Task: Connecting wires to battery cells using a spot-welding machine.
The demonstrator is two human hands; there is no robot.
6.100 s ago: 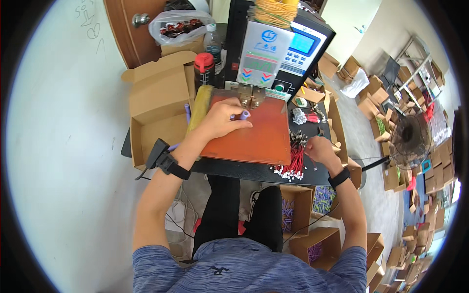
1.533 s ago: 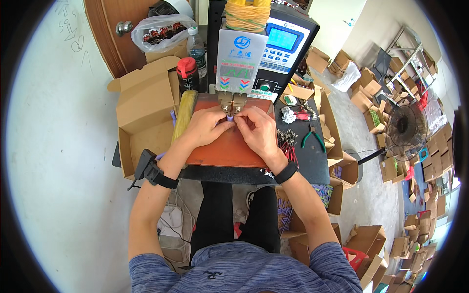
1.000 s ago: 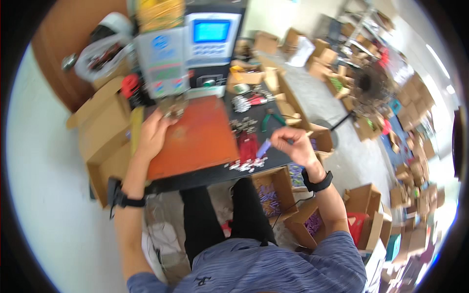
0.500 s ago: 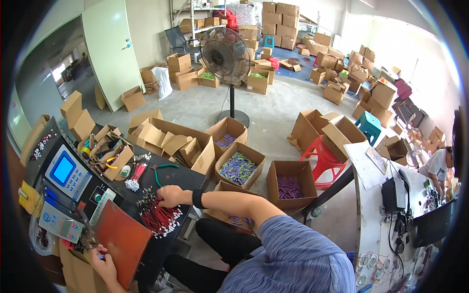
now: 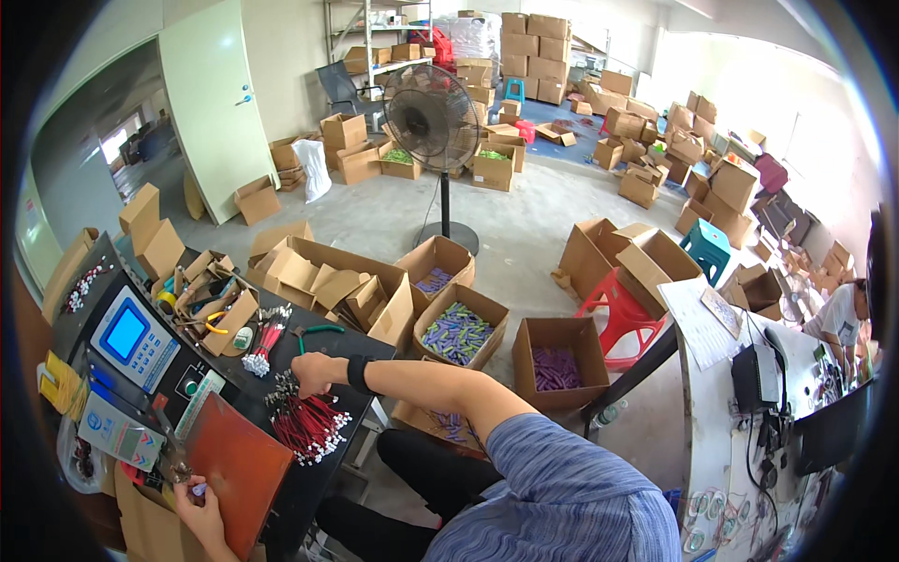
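My left hand (image 5: 200,517) is low on the left, next to a metal fixture (image 5: 182,471) at the edge of the red-brown board (image 5: 239,457). Its fingers are closed on a small purple cylinder, apparently a battery cell (image 5: 198,490). My right hand (image 5: 316,372), with a black band at the wrist, reaches across to the bundle of red and black wires (image 5: 307,426) with white connectors on the dark bench. Its fingers are pinched together at the dark end of that bundle; the fingertips are partly hidden.
A device with a blue screen (image 5: 124,330) stands behind the board. Green-handled pliers (image 5: 318,330), another wire bunch (image 5: 269,339) and a tool box (image 5: 217,314) lie beyond. Boxes of purple and green cylinders (image 5: 457,332) stand beside the bench. Another person (image 5: 836,318) sits far right.
My right hand has shifted slightly left over the wire bundle. My left hand remains beside the fixture, and the purple cylinder shows more clearly. The whole view has tilted slightly.
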